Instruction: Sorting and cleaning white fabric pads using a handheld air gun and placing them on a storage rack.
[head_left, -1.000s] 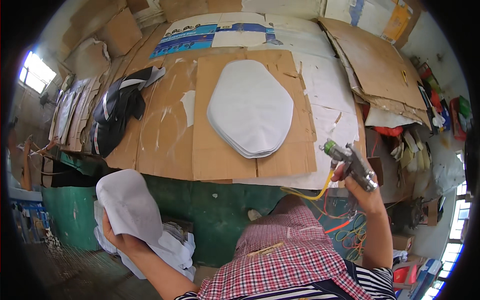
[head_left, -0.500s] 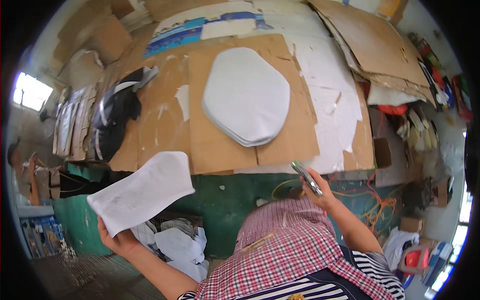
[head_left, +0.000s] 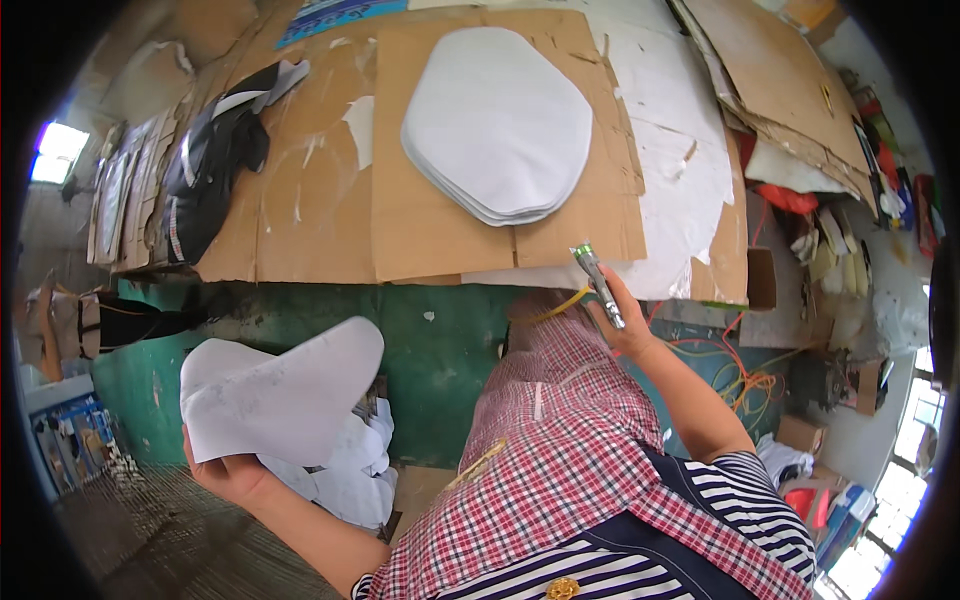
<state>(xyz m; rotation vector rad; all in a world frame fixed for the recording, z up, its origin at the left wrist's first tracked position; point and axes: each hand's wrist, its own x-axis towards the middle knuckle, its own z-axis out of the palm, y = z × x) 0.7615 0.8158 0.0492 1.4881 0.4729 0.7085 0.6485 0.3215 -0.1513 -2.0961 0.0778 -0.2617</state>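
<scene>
My left hand [head_left: 232, 478] grips the lower edge of a white rounded sheet [head_left: 285, 405], which bends over and hangs above the floor left of my apron. Faint grey marks show on its surface. At the table's front edge, my right hand [head_left: 630, 318] is closed round a slim silver tool [head_left: 601, 288] with a green end; its exact kind I cannot make out. Beyond it a neat stack of similar white sheets [head_left: 498, 115] lies on a flat piece of brown cardboard [head_left: 440, 250]. Below the held sheet sits a heap of white pieces [head_left: 350, 470], partly covered by it.
Dark clothing [head_left: 215, 165] lies on the table's left side. Large cardboard sheets [head_left: 770, 80] are piled at the right. Orange and yellow hoses [head_left: 742, 375] tangle low on the right. Another person's arm [head_left: 48, 335] shows at the far left.
The view has tipped downward, so the table sits higher in the picture. The sheet in my left hand has turned and folded over. My right hand still holds the silver tool.
</scene>
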